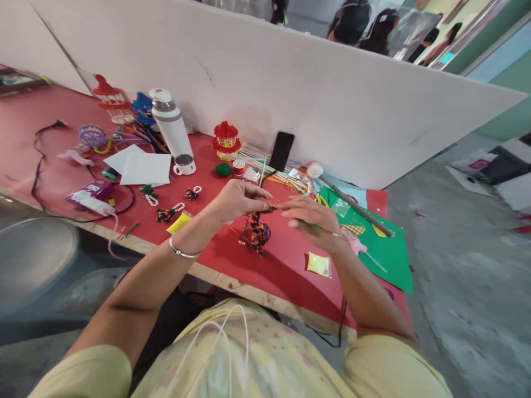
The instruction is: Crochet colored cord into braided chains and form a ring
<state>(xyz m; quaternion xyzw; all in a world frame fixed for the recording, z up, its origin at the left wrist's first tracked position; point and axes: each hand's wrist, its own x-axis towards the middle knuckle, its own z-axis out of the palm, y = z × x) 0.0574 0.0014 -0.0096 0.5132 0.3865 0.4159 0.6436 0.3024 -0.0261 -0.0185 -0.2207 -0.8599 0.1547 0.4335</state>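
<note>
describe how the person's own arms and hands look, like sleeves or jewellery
Both hands are ungloved. The left wrist wears a silvery bangle. Short, pale yellow sleeves cover the upper arms, leaving the forearms bare. No markings can be made out.

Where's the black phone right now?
In the head view, just right of centre, the black phone stands in front of the white board, beyond the left hand and right hand, right of the small red-and-yellow ornament.
</note>
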